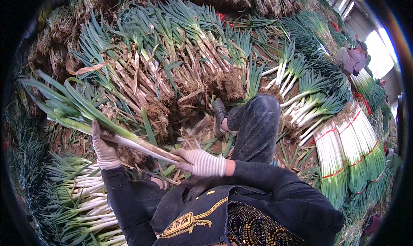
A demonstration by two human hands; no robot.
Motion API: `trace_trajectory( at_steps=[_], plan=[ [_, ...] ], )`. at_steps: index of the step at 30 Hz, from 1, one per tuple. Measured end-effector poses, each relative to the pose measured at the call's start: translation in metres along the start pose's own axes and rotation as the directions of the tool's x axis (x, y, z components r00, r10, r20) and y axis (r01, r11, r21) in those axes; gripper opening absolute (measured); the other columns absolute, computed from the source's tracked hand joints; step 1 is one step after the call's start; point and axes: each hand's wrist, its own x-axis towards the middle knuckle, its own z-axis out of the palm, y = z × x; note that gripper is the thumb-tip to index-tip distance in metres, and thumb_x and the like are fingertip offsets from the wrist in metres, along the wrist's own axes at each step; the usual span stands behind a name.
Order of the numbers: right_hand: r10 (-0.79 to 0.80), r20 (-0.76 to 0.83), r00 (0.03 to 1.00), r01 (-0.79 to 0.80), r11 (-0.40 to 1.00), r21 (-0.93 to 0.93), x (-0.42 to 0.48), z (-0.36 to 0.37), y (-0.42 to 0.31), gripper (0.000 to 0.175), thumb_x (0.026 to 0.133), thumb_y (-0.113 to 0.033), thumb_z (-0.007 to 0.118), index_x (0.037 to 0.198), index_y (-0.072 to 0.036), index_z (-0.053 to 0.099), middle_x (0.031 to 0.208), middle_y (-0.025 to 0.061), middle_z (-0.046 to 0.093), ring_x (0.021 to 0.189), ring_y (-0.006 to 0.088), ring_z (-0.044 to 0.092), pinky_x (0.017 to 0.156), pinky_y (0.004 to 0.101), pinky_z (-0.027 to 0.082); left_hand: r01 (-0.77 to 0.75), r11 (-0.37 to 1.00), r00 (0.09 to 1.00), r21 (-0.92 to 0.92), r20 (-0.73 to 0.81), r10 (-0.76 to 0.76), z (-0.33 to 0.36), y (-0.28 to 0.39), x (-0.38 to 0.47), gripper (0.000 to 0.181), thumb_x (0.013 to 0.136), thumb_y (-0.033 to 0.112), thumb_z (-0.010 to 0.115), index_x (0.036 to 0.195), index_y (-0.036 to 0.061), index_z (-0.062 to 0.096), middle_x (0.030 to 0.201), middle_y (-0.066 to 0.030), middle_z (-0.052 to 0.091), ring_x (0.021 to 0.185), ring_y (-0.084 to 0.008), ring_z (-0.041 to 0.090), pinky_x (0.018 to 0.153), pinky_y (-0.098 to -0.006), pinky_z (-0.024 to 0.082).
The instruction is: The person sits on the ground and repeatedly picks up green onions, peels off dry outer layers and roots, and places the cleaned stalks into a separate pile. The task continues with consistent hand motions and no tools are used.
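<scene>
Two long green onions point(138, 145) lie across both of my gloved hands, their green leaves spreading to the upper left. My left hand point(108, 147), in a striped knit glove, supports the stalks from below near the leaves, its thumb raised. In a matching glove, my right hand point(201, 162) is closed around the lower end of the stalks; the root tips are hidden by the fingers. One stalk looks white, the other has a brownish dry outer layer. Beyond my hands lie unpeeled green onions point(158, 71) with soil-brown roots.
Clean white green onions point(93, 204) lie in a pile at the lower left, and more loose ones point(306, 107) to the right. Bundles bound with red bands point(332, 155) stand farther right. Another person point(353, 59) sits at the upper right. Leaf scraps point(193, 133) cover the ground by my feet.
</scene>
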Motion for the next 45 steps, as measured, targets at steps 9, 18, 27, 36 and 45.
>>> trace_trajectory(
  at_steps=[9, 18, 27, 36, 45],
  plan=[
    [-0.42, -0.095, 0.902, 0.384, 0.884, -0.266, 0.029, 0.008, 0.027, 0.036, 0.1, -0.031, 0.051, 0.12, -0.002, 0.053, 0.093, 0.0193, 0.064, 0.088, 0.0346, 0.064, 0.074, 0.0417, 0.051, 0.044, 0.993, 0.965, 0.114, -0.261, -0.013, 0.016, -0.011, -0.006, 0.047, 0.09, 0.042, 0.067, 0.124, 0.0122, 0.056, 0.108, -0.009, 0.06, 0.099, -0.0234, 0.055, 0.087, -0.043, 0.045],
    [0.334, 0.123, 0.934, -0.324, 0.654, 0.684, 0.036, -0.007, -0.043, 0.046, 0.097, -0.045, 0.058, 0.121, -0.006, 0.056, 0.061, -0.0101, 0.036, 0.044, 0.0017, 0.029, 0.038, 0.0194, 0.02, 0.083, 0.99, 0.987, 0.11, -0.147, -0.066, 0.024, -0.02, -0.014, 0.025, 0.087, 0.023, 0.072, 0.103, 0.0048, 0.064, 0.073, -0.0021, 0.06, 0.06, -0.0136, 0.056, 0.052, -0.0285, 0.047],
    [0.079, -0.156, 0.985, 0.073, 0.625, 0.777, 0.07, -0.045, -0.09, 0.071, 0.092, -0.046, 0.064, 0.137, 0.004, 0.042, 0.059, -0.0075, 0.029, 0.04, 0.0023, 0.021, 0.035, 0.0206, 0.016, -0.166, 0.985, 0.939, -0.052, -0.313, 0.142, -0.005, 0.018, 0.0, 0.015, 0.09, 0.02, 0.07, 0.096, 0.0086, 0.063, 0.083, -0.0083, 0.071, 0.049, -0.0113, 0.054, 0.041, -0.0242, 0.044],
    [0.21, -0.295, 0.932, 0.077, 0.681, 0.728, 0.043, -0.063, -0.05, 0.058, 0.1, -0.038, 0.055, 0.142, -0.001, 0.042, 0.067, -0.008, 0.03, 0.048, 0.0018, 0.025, 0.042, 0.0199, 0.02, -0.338, 0.868, 0.851, -0.365, -0.513, 0.116, -0.025, 0.062, -0.048, 0.027, 0.091, 0.031, 0.069, 0.095, 0.0084, 0.056, 0.074, -0.0073, 0.065, 0.048, -0.0142, 0.051, 0.041, -0.0264, 0.045],
    [0.477, 0.092, 0.874, -0.178, 0.139, 0.974, 0.039, -0.036, 0.08, 0.043, 0.1, -0.037, 0.056, 0.13, -0.005, 0.052, 0.065, -0.0068, 0.03, 0.042, 0.0034, 0.022, 0.036, 0.0223, 0.019, -0.521, 0.775, 0.853, -0.358, -0.239, 0.463, -0.095, 0.253, -0.22, 0.031, 0.092, 0.029, 0.065, 0.099, 0.0036, 0.049, 0.09, -0.0105, 0.059, 0.067, -0.0112, 0.056, 0.054, -0.0253, 0.052]
  ],
)
